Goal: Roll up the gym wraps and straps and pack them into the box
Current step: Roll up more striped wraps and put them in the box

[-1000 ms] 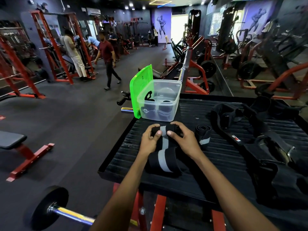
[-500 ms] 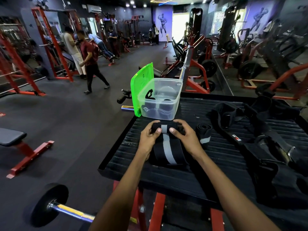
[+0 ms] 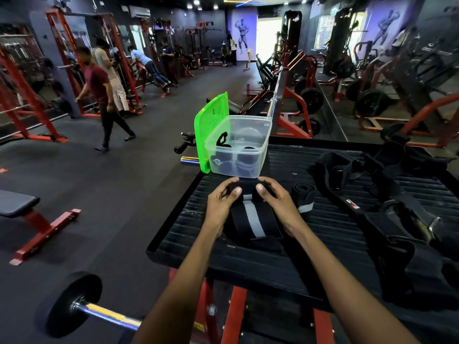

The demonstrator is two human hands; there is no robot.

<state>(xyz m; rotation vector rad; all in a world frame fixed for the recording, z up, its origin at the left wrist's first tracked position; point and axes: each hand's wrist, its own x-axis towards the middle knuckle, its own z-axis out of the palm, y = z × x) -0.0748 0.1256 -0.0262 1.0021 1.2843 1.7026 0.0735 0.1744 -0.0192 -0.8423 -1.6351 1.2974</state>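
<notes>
Rolling a striped wrap just short of the box

Both hands are curled round the rolled end of the black wrap (image 3: pixel 250 219) with the grey stripe: the left hand (image 3: pixel 221 206) and the right hand (image 3: pixel 278 203) pinch the roll from either side, near the far left corner of the desk (image 3: pixel 285 264), just in front of the clear box (image 3: pixel 238 147) with its green lid (image 3: pixel 212 131) standing open. The unrolled tail lies flat toward the near edge. If the thumbs press unevenly, the roll may skew into a cone and spill apart when lifted. A finished roll (image 3: pixel 303 196) sits just beside the right hand and could be knocked. The loose straps (image 3: pixel 387 194) toward the right edge are not yet rolled.
</notes>
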